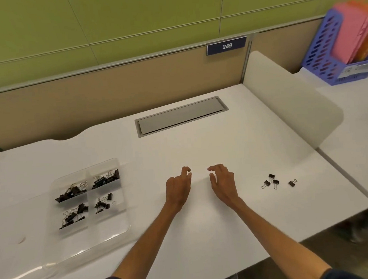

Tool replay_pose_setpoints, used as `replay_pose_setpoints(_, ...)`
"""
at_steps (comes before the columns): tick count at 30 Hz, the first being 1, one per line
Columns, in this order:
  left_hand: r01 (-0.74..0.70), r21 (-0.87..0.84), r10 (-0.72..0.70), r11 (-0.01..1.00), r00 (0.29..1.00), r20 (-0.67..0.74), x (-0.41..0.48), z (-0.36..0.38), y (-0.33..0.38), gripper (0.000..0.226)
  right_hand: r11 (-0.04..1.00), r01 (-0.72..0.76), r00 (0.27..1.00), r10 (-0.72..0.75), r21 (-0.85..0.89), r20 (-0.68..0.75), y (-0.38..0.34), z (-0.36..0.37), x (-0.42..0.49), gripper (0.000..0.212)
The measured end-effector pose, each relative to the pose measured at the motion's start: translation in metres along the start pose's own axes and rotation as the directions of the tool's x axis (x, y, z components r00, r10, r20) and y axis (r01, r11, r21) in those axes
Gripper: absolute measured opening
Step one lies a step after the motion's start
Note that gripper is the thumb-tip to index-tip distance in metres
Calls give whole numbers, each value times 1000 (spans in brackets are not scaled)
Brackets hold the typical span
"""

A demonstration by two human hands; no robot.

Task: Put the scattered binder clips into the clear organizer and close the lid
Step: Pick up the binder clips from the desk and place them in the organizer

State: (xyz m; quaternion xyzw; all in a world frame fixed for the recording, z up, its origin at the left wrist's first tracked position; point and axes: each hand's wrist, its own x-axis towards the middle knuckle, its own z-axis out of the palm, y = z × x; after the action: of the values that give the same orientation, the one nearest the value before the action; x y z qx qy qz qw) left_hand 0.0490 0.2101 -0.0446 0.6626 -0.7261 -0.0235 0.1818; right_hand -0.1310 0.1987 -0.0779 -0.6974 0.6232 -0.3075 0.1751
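On partition behind desk, blue plate (226, 46) "249"

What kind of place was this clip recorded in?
Most likely an office cubicle: a white desk with a built-in cable hatch, a partition carrying a number plate reading 249, and a blue file rack of folders next door.

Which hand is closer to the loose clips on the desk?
Right. The right hand is left of the loose clips, not touching; the left hand is farther off, beyond it.
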Motion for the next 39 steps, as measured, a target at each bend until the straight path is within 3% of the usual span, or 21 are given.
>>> replay_pose_setpoints(13,-80,-172,110,982,980,169,14,53,102,21,983,-172,974,160,-63,-162,96,-79,-26,24)
replay_pose_setpoints(21,-205,-283,267,937,943,200,18,79,160,21,958,-254,944,215,-136,-250,137,-117,-44,25)
replay_pose_setpoints(29,-296,-281,381,913,864,328,23,97,191,42,946,-309,939,288,-95,-189,166,-124,-58,24)
replay_pose_setpoints(33,-303,-289,394,908,853,342,26,100,198,45,943,-308,944,286,-123,-167,171,-122,-58,31)
replay_pose_setpoints(39,-330,-252,404,910,845,350,26,104,200,38,934,-339,928,313,-110,-200,169,-121,-53,22)
